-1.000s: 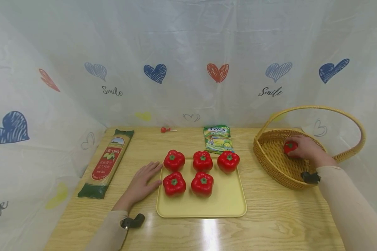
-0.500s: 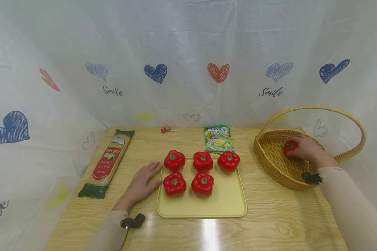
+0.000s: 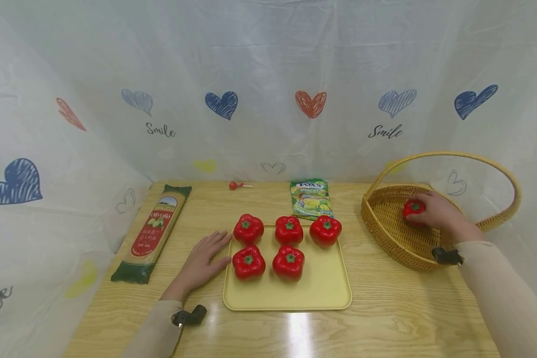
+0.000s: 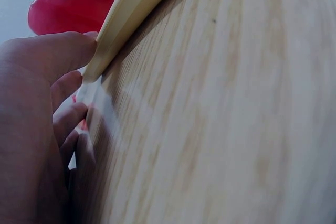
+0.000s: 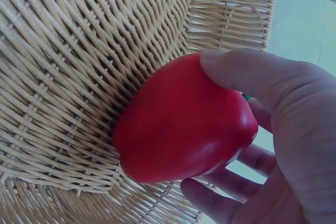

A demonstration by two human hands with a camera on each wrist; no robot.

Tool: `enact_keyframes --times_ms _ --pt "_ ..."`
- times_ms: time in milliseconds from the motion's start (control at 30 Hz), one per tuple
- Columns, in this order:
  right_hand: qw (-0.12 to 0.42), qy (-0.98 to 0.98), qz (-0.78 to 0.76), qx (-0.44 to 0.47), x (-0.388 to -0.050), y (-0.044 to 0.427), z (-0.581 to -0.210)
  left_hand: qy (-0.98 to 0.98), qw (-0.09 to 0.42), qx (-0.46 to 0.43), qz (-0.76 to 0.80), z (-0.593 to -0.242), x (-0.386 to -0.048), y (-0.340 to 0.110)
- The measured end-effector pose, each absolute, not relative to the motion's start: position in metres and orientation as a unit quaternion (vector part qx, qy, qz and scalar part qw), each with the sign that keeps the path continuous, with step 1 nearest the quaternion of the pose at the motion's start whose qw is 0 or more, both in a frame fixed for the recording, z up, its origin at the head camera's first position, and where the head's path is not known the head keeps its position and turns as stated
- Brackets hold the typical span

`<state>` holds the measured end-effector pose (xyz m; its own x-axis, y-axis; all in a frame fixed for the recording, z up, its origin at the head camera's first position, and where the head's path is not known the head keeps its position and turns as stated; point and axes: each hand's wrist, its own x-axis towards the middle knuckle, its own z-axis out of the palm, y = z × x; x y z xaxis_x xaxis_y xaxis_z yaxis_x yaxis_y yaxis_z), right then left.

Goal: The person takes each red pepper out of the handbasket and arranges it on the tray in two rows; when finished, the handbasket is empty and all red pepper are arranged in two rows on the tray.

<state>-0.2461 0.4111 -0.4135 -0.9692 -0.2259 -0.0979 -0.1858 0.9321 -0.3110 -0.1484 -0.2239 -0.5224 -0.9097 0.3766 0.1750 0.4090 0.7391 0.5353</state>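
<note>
Inside the wicker basket (image 3: 387,243) at the right, my right hand (image 3: 440,214) holds a red bell pepper (image 3: 412,211). The right wrist view shows thumb and fingers around that pepper (image 5: 184,124), which is against the woven basket. My left hand (image 3: 201,263) lies on the table with fairly straight fingers. Its thumb touches the left edge of the yellow tray (image 3: 309,296), as the tray rim (image 4: 118,24) in the left wrist view shows. Several more red bell peppers (image 3: 288,262) sit on the tray, in two rows.
A long spaghetti pack (image 3: 152,233) lies at the left. At the back are a red lollipop (image 3: 233,185) and a green candy bag (image 3: 311,199) just behind the tray. The basket's tall handle (image 3: 447,153) arches over its opening. A patterned curtain (image 3: 268,64) hangs behind the table.
The right hand and its pepper have shifted very slightly within the basket. The left hand, the tray and its peppers have stayed in place.
</note>
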Motion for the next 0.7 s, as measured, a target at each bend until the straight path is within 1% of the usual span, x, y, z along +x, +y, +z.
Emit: enact_keyframes --times_ms 400,700 --pt "0.085 0.979 -0.168 -0.079 -0.235 0.401 -0.405 -0.932 0.029 -0.212 -0.293 -0.523 -0.149 -0.224" --pt "0.093 0.976 -0.181 -0.080 -0.230 0.395 -0.402 -0.931 0.030 -0.211 -0.295 -0.523 -0.149 -0.225"
